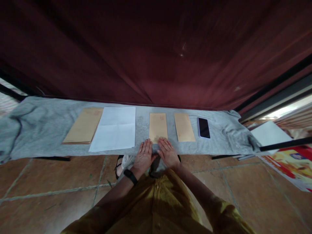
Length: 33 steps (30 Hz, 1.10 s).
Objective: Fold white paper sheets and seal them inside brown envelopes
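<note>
While lying flat, fingers spread & gripping nothing, L hand (144,156) and R hand (168,152) are resting at the near end of the envelope (158,126). It's sitting on cloth (36,130) btwn paper (115,128) & 2nd envelope (184,127), looking narrow, tan, w/ faint red print.

backdrop: dark red curtain (156,48) | floor: brown tiles (48,182) (pale grout lines) | light: bright strip (280,112) far right

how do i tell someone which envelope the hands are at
On the grey cloth, find the white sheet. It is the narrow envelope just right of it. Its twin sits by the phone; only this one has hands at its near end.
</note>
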### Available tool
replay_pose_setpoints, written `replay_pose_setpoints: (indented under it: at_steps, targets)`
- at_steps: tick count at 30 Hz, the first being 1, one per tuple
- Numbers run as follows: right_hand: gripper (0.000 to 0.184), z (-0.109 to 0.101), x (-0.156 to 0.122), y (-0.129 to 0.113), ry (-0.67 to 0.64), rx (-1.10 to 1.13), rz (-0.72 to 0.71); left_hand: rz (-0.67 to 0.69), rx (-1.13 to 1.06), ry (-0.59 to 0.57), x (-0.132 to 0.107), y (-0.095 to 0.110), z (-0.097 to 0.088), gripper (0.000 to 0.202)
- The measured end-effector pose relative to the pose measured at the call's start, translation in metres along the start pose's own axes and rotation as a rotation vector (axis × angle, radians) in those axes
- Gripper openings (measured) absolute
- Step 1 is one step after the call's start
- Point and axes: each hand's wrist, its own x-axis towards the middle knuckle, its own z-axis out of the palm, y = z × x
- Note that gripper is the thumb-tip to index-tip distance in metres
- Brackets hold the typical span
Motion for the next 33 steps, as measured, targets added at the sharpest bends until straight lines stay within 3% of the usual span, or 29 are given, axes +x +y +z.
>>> replay_pose_setpoints:
  at_steps: [6, 10, 20, 33]
  targets:
    - [0.053, 0.018, -0.002, -0.003, -0.001, -0.033, 0.038, 0.005, 0.001, -0.023, -0.002, -0.001, -0.001, 0.067]
    - [0.052, 0.017, -0.008, 0.002, 0.032, -0.025, 0.088, 0.007, -0.019, -0.011, -0.002, 0.001, -0.001, 0.072]
    - [0.052, 0.022, -0.008, -0.003, 0.098, -0.041, 0.163, 0.075, -0.064, -0.057, 0.016, 0.024, 0.01, 0.063]
    - [0.053, 0.025, -0.017, 0.002, 0.119, -0.14, 0.184, 0.06, 0.008, -0.109, 0.009, 0.013, 0.0, 0.06]
